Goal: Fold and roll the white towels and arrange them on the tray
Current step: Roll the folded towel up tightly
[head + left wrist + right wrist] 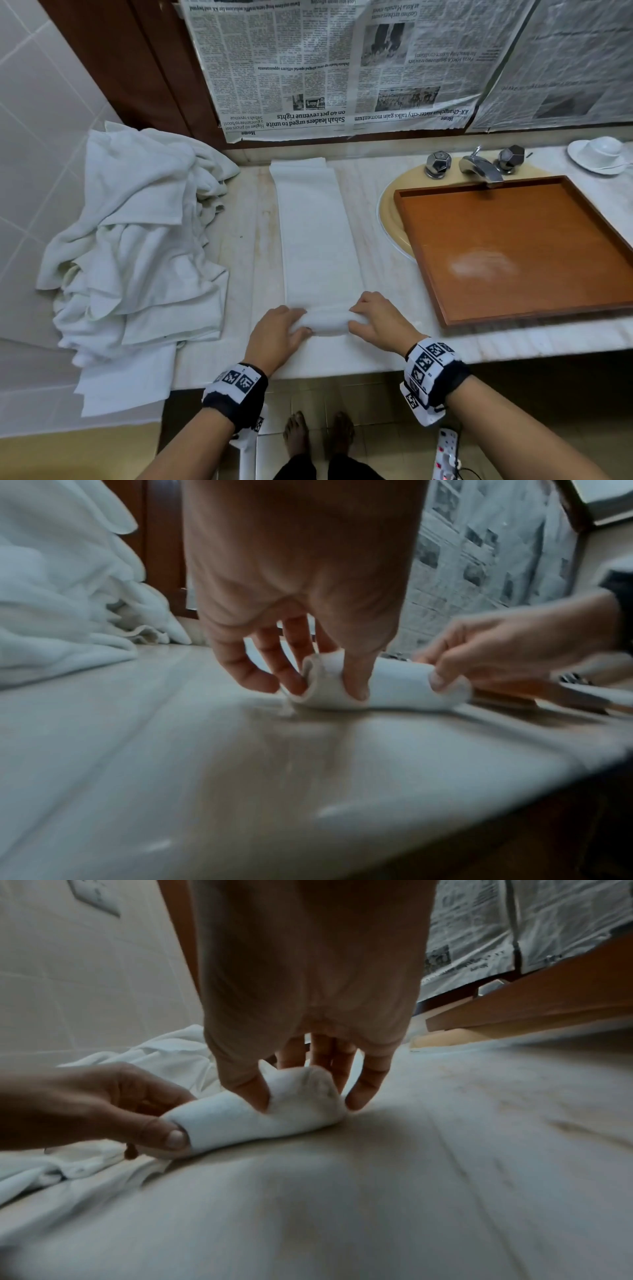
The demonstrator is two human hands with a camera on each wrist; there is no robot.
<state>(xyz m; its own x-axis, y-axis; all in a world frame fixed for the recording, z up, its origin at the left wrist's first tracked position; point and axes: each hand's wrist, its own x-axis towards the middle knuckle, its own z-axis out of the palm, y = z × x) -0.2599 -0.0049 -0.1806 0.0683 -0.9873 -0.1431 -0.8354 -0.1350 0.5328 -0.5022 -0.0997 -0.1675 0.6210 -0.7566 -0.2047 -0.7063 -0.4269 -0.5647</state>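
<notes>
White towel [317, 240], folded into a long strip at centre frame, is rolled only at its near end, pinched by the left hand [279, 330] and right hand [375, 322]. Unfolded towels [137, 236] are heaped at left; the wooden tray [520, 246] at right holds none.

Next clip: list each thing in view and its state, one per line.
folded towel: flat strip, near end rolled up
left hand: grips roll's left end
right hand: grips roll's right end
towel pile: crumpled, unfolded
tray: holds no towels, over sink
cup: upright on saucer
</notes>
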